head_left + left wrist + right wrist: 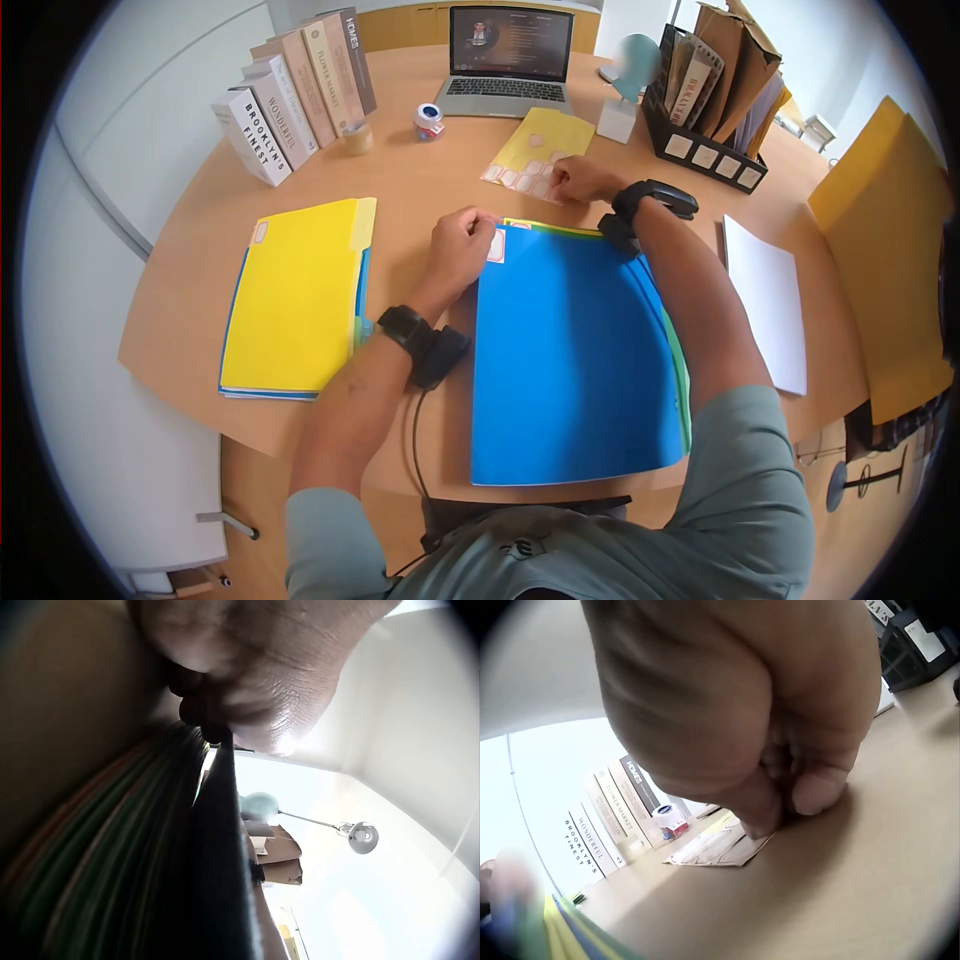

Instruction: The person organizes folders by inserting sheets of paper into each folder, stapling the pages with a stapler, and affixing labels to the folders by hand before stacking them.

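Right by the left hand (462, 247): top-left corner of a flat, bright-blue folder (570, 370) lying on the wood-look surface (410, 225), a white, red-edged label (496, 247) beside the fingertips.
Left fingers: curled in, pinching the folder's edge as far as I can tell.
Right hand (582, 180): curled too, ahead and to the right of the left one, thumb at the near edge of a thin yellow sheet covered in white labels (545, 135). Looks like a pinch; can't tell if a single label is in it.
Step, my guess: working a label loose while the left hand steadies the folder.
Next move: probably a slow fingertip peel, no creasing. Blue corner already wears a label, so no clue which folder gets another.
Left wrist cam bonus: layered edges (112, 832) stacked below the left hand, plus a lamp (362, 837) the head view misses.
Right wrist cam bonus: palm-side look at that thumb; the head view only gets the back of the hand.
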Demonstrator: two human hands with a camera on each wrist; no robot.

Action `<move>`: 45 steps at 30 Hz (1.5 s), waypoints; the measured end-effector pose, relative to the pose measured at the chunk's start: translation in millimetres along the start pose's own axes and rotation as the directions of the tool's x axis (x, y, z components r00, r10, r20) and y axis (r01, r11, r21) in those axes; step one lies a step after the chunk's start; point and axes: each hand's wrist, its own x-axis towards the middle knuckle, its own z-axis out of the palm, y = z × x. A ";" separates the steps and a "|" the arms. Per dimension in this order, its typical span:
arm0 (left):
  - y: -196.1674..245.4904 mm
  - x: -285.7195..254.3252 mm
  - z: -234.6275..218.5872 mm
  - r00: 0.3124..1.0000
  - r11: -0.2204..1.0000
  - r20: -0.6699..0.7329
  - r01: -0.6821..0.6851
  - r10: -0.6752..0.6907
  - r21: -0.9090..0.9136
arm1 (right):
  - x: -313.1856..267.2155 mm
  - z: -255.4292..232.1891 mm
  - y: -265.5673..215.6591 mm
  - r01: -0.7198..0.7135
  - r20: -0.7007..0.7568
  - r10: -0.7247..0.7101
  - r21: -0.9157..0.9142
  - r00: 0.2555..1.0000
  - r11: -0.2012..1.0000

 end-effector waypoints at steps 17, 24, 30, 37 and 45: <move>15.4 1.3 3.7 0.996 0.961 -0.090 -0.053 0.029 -0.271 | -65.9 11.7 -113.6 0.373 -0.024 -0.374 -0.047 0.927 0.927; 28.2 -2.2 5.7 0.998 0.934 0.024 -0.051 0.064 -0.354 | -74.7 14.2 -118.6 0.347 -0.246 -0.375 -0.150 0.894 0.926; 75.9 -17.8 16.7 0.918 0.991 0.390 0.110 -0.074 -0.073 | -112.7 -38.8 -106.4 0.194 -0.280 -0.187 -0.004 0.942 0.981; 85.6 -35.0 42.8 0.956 0.985 0.249 0.131 -0.155 0.110 | -122.8 -36.5 -96.3 0.113 -0.467 -0.224 -0.255 0.856 0.960; 89.3 -34.4 -67.8 0.998 0.942 -0.030 0.057 -0.050 0.331 | -170.6 -72.3 -94.1 0.272 -0.448 0.041 0.610 0.893 0.745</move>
